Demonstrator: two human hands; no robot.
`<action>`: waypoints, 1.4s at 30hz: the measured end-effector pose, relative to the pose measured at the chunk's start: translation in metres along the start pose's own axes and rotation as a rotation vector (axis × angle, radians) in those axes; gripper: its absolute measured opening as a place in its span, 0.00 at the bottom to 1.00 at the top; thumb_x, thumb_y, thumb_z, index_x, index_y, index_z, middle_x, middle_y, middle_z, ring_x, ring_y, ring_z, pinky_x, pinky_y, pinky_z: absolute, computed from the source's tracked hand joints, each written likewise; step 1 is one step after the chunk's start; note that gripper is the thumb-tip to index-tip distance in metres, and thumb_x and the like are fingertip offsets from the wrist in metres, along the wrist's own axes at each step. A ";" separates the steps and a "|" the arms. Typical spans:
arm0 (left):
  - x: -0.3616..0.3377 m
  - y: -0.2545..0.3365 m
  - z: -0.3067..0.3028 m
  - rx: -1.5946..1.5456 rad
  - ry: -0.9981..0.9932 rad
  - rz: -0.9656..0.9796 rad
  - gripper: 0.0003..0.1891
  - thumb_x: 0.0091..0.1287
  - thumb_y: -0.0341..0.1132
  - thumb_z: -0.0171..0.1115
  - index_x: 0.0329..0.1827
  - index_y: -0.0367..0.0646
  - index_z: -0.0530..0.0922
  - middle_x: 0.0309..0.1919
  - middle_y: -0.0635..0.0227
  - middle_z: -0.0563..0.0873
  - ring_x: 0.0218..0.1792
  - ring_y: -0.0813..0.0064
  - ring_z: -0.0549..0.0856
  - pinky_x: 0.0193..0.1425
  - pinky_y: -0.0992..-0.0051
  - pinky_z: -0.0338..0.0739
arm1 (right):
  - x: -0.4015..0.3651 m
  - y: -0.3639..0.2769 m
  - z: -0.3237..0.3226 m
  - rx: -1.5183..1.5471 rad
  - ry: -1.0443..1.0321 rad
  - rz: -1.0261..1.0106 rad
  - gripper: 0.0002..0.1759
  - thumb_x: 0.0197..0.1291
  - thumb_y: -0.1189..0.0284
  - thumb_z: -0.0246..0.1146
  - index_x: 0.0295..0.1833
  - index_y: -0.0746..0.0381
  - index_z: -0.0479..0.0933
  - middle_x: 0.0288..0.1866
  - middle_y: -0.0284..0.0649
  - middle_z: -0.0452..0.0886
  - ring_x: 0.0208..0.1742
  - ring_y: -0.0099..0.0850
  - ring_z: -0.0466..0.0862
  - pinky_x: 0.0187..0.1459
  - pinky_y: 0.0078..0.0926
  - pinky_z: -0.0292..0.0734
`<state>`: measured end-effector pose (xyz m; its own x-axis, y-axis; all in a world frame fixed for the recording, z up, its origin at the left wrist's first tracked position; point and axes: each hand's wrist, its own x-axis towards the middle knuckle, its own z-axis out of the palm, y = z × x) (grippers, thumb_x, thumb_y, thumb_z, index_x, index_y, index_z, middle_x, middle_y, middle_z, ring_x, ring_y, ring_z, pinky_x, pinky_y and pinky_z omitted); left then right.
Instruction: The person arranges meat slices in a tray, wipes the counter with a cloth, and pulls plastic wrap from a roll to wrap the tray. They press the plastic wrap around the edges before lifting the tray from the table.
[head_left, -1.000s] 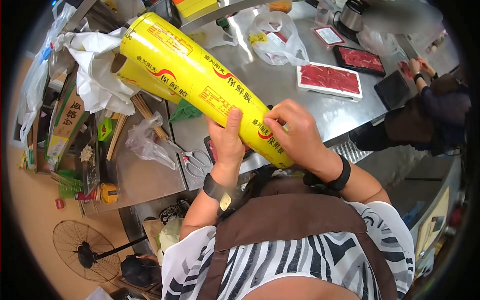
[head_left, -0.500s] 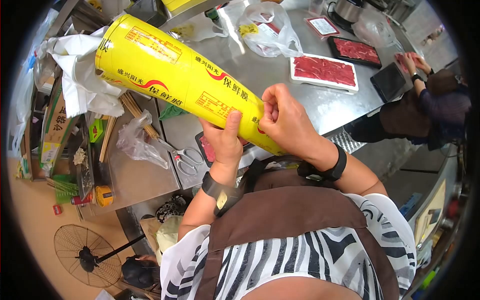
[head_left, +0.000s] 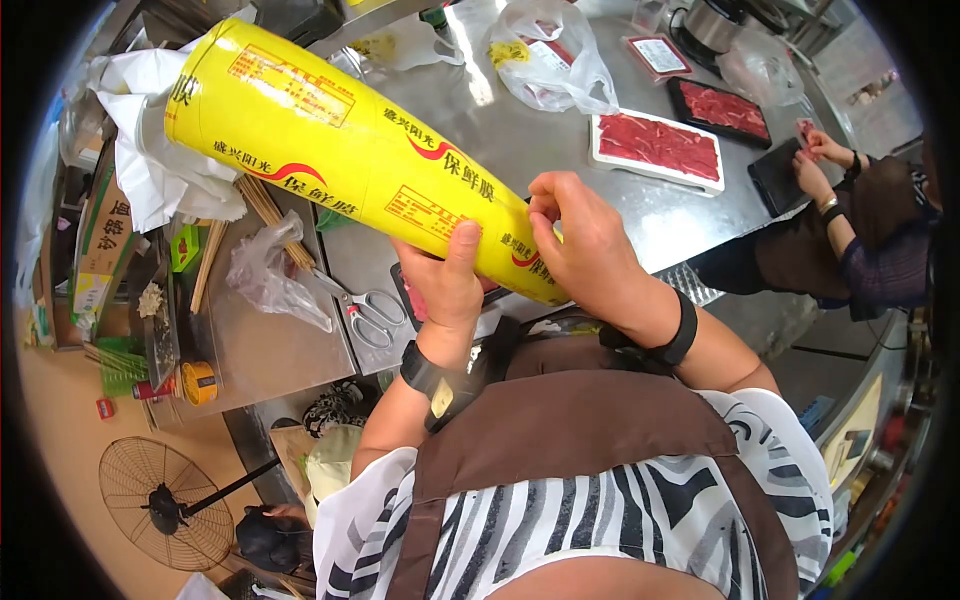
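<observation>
A long yellow roll (head_left: 370, 150) with red and black print lies diagonally across the view, its near end by my apron. My left hand (head_left: 447, 277) grips it from below, thumb on its printed side. With fingers curled, my right hand (head_left: 590, 235) touches the roll's near end; whether its fingertips pinch anything is too small to tell. Under the roll, partly hidden, is a dark tray of red meat (head_left: 410, 292). Scissors (head_left: 365, 312) lie left of my left hand.
White tray of meat (head_left: 657, 149), black tray of meat (head_left: 720, 108) and plastic bag (head_left: 555, 60) on the steel table (head_left: 490, 135). A co-worker (head_left: 850, 220) stands at right. Crumpled bag (head_left: 275, 275) and sticks (head_left: 208, 265) at left; fan (head_left: 165, 505) lower left.
The roll's far end has shifted slightly left and up. My right hand's fingers have moved a little along its near end. The co-worker's hands have moved toward the black container.
</observation>
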<state>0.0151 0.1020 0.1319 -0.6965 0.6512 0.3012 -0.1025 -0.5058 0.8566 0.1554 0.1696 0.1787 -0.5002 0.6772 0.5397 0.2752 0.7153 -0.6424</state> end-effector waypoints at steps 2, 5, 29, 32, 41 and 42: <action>-0.001 0.001 -0.005 0.031 -0.055 -0.063 0.35 0.61 0.37 0.74 0.65 0.39 0.62 0.56 0.62 0.77 0.55 0.72 0.79 0.63 0.70 0.73 | -0.003 0.004 0.005 0.004 -0.007 0.014 0.16 0.55 0.86 0.63 0.49 0.67 0.71 0.34 0.43 0.80 0.35 0.35 0.84 0.38 0.30 0.80; -0.004 -0.005 -0.006 0.036 -0.011 -0.112 0.37 0.60 0.37 0.76 0.66 0.40 0.60 0.55 0.63 0.77 0.55 0.73 0.79 0.63 0.70 0.73 | 0.002 -0.008 -0.003 0.162 -0.097 0.086 0.16 0.54 0.86 0.63 0.48 0.67 0.71 0.35 0.43 0.79 0.35 0.34 0.82 0.39 0.29 0.78; -0.028 -0.002 -0.010 0.093 -0.239 -0.241 0.39 0.54 0.32 0.78 0.65 0.38 0.62 0.56 0.62 0.77 0.55 0.69 0.81 0.61 0.67 0.76 | 0.095 -0.049 0.006 0.103 0.045 -0.140 0.11 0.57 0.79 0.66 0.45 0.67 0.76 0.39 0.40 0.80 0.35 0.30 0.82 0.38 0.25 0.78; -0.028 -0.006 -0.008 0.160 -0.243 -0.180 0.41 0.53 0.30 0.79 0.66 0.38 0.61 0.57 0.62 0.75 0.57 0.69 0.80 0.61 0.67 0.76 | 0.093 -0.056 0.006 0.124 0.119 -0.146 0.16 0.57 0.79 0.68 0.50 0.67 0.74 0.41 0.40 0.80 0.36 0.29 0.82 0.40 0.24 0.79; -0.027 0.005 0.001 0.185 -0.233 -0.158 0.42 0.53 0.29 0.79 0.66 0.38 0.58 0.57 0.61 0.75 0.56 0.69 0.79 0.60 0.68 0.77 | 0.082 -0.059 0.018 0.183 0.105 0.012 0.18 0.56 0.79 0.70 0.50 0.67 0.74 0.40 0.41 0.80 0.36 0.27 0.82 0.40 0.23 0.80; -0.028 0.002 -0.001 0.176 -0.230 -0.162 0.42 0.52 0.30 0.79 0.66 0.38 0.58 0.56 0.60 0.75 0.56 0.69 0.80 0.60 0.68 0.77 | 0.082 -0.060 0.017 0.196 0.060 0.064 0.17 0.56 0.79 0.70 0.50 0.67 0.74 0.39 0.40 0.81 0.36 0.26 0.82 0.40 0.23 0.80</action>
<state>0.0332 0.0824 0.1248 -0.5003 0.8362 0.2247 -0.0608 -0.2928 0.9542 0.0837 0.1791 0.2522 -0.4356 0.7335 0.5217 0.1370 0.6268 -0.7670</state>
